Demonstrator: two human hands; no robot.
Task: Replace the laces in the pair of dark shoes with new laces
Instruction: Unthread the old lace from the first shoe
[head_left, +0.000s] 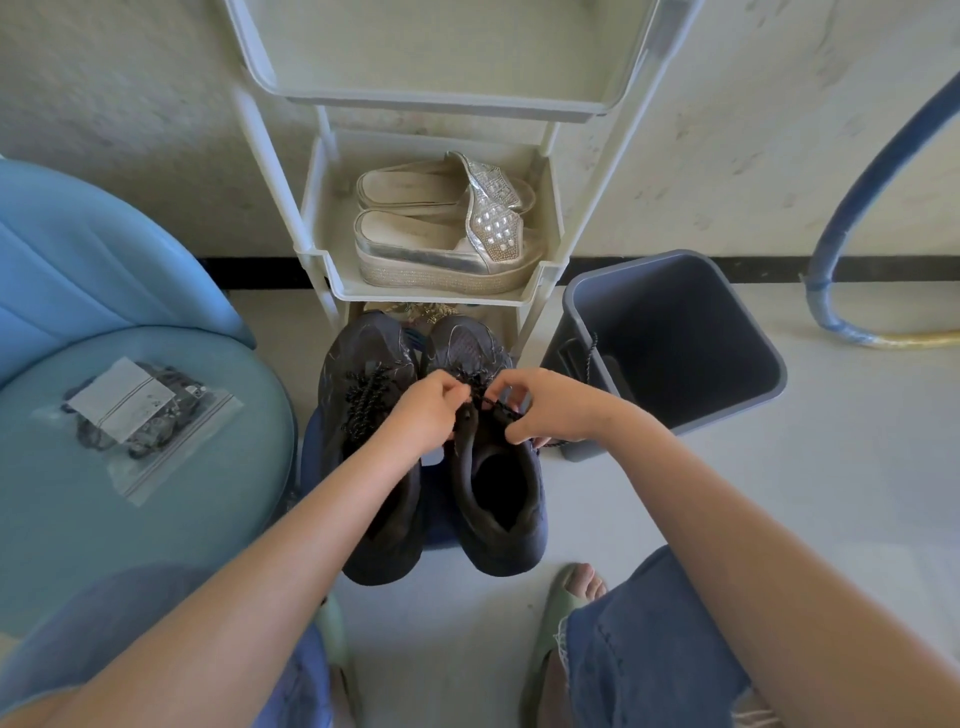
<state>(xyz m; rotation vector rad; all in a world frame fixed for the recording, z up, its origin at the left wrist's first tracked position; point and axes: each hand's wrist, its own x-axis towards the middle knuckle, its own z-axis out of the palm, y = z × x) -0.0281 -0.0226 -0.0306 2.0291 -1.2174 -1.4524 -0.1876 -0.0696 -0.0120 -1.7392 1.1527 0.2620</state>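
The person wears frayed blue jeans (654, 654) and pale green slide sandals (562, 609), forearms (322, 519) bare

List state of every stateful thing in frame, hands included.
left shoe, laced up.
right shoe, upright, lace worked at its top.
left hand, pinching the lace.
right hand, pinching the lace.
zip bag, flat on stool, dark contents inside.
bin, upright, cord hanging over rim.
sandals, side by side on rack shelf.
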